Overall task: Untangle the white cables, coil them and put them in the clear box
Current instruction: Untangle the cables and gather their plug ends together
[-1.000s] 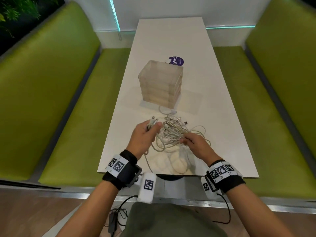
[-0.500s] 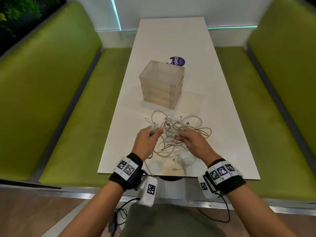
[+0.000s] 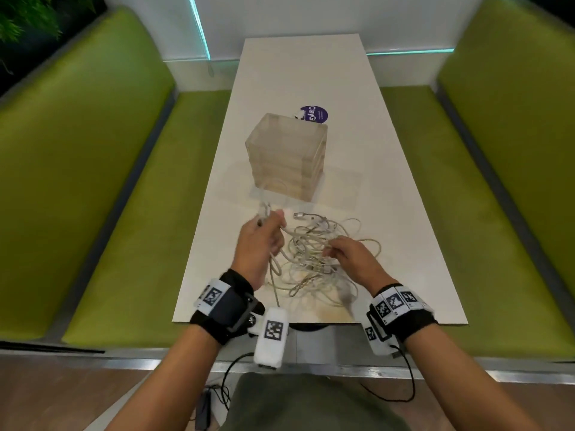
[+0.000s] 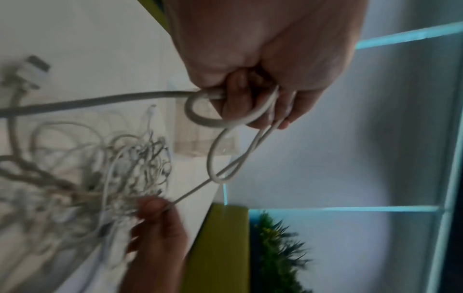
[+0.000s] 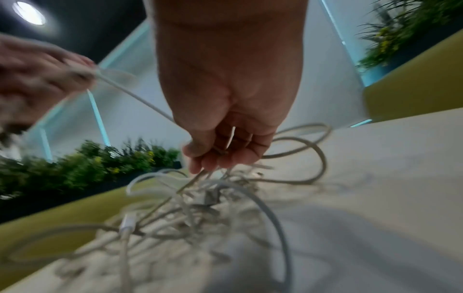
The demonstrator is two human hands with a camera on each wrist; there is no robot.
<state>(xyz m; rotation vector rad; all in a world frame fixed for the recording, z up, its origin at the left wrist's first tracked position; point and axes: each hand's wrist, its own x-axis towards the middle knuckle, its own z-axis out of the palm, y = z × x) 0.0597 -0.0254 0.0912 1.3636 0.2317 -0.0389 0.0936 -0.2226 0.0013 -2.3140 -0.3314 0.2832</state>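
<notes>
bare forearms, each with a black wrist strap (image 3: pixel 228 306) carrying white square-coded tags (a white tagged block (image 3: pixel 271 335) hangs at 5 o'clock of the left strap); thin black cords (image 3: pixel 404 387) trail down.

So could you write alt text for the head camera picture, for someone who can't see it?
Two hands work a tangle of white cables on a white table: the left hand grips cable ends, the right hand pinches strands. A clear box stands beyond, between green benches.
</notes>
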